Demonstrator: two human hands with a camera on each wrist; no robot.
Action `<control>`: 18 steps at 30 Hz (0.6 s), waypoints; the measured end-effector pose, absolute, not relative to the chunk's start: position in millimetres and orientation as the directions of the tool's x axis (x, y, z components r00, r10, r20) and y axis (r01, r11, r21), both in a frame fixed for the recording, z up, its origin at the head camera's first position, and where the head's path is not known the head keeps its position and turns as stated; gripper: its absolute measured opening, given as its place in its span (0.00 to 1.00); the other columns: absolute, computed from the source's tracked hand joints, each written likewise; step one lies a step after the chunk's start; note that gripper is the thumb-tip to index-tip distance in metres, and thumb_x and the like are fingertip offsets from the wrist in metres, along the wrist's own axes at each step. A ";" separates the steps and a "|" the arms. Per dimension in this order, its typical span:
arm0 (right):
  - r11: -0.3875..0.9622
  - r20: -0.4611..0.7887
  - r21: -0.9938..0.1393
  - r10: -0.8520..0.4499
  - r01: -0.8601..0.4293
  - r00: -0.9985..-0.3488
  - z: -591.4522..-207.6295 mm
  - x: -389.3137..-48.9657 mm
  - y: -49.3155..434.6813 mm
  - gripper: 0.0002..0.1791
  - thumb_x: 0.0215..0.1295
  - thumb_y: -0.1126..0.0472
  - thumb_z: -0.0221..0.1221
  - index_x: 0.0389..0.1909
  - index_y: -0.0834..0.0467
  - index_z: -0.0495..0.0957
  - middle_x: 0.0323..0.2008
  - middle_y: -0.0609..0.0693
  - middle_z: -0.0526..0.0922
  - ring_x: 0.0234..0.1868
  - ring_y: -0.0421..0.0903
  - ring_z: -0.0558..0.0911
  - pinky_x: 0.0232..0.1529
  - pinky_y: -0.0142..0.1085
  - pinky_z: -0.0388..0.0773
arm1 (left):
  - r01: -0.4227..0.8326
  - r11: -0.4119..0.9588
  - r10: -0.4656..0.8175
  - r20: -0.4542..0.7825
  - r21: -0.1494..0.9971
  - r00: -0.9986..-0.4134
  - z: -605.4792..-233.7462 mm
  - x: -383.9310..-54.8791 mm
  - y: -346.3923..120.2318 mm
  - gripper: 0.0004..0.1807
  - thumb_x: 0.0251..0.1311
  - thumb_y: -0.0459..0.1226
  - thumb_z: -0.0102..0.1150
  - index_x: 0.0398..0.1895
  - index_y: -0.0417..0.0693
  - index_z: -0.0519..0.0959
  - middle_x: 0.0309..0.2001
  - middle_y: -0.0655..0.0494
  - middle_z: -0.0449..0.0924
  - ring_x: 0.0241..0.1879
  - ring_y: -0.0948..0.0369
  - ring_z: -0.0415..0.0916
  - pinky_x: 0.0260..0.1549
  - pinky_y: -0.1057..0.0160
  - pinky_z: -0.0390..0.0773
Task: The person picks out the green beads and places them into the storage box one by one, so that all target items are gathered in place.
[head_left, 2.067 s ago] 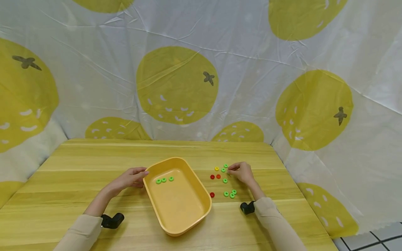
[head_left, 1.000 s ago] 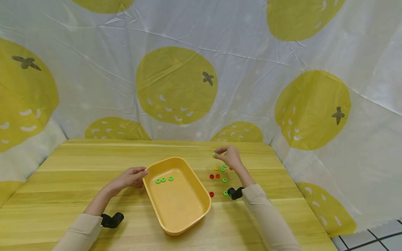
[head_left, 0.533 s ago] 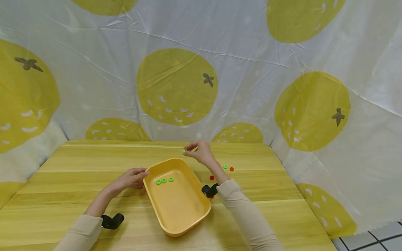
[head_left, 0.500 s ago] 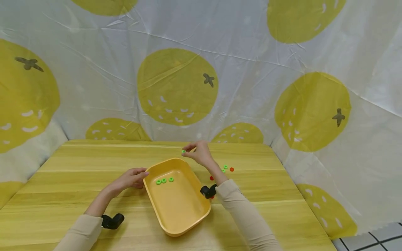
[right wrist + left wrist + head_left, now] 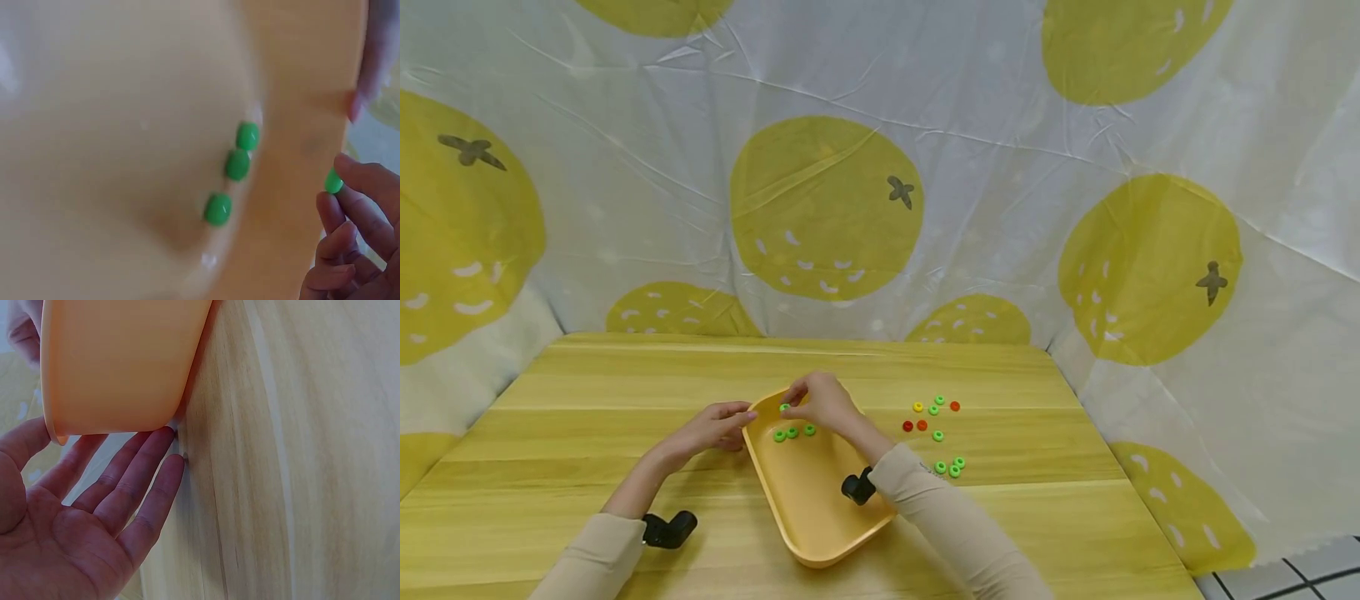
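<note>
An orange-yellow plastic tray stands on the table with three green beads in a row near its far end. My left hand holds the tray's far left corner, the thumb at the rim and the fingers extended along the outer wall. Over the far end of the tray, my right hand pinches another green bead between thumb and fingertip. In the head view this bead shows just beyond the row. My right forearm covers part of the tray's right side.
Right of the tray lie several more green beads, a yellow bead, a dark red bead and orange-red beads. The wooden table ends at a patterned cloth behind.
My right hand has picked up a green bead among the loose ones, lifted it, and brought it left and down over the tray. The left hand and tray have stayed in place.
</note>
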State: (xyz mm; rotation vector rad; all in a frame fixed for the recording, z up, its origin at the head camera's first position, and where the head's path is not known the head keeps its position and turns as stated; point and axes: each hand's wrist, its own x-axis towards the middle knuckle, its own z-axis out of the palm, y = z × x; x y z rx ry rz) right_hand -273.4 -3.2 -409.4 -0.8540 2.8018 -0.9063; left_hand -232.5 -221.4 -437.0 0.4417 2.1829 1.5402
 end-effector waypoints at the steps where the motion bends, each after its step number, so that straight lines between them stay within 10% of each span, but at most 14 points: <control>1: 0.679 0.079 -0.545 -0.542 -0.492 -0.836 -412.2 -271.5 -7.6 0.06 0.54 0.56 0.67 0.33 0.51 0.86 0.30 0.42 0.86 0.27 0.33 0.78 0.28 0.21 0.72 | 0.011 0.331 0.491 -0.162 0.944 -0.856 -437.0 -232.5 -221.6 0.31 0.73 0.44 0.39 0.66 0.24 0.56 0.56 0.29 0.72 0.53 0.43 0.75 0.52 0.48 0.77; 18: 0.752 -0.019 -0.370 -0.593 -0.545 -0.805 -435.2 -251.2 -45.3 0.02 0.53 0.55 0.68 0.29 0.46 0.87 0.29 0.35 0.85 0.29 0.30 0.77 0.24 0.21 0.69 | 0.015 0.351 0.462 -0.159 0.936 -0.872 -437.1 -232.8 -221.5 0.29 0.72 0.44 0.41 0.64 0.27 0.61 0.53 0.35 0.75 0.50 0.50 0.77 0.50 0.51 0.80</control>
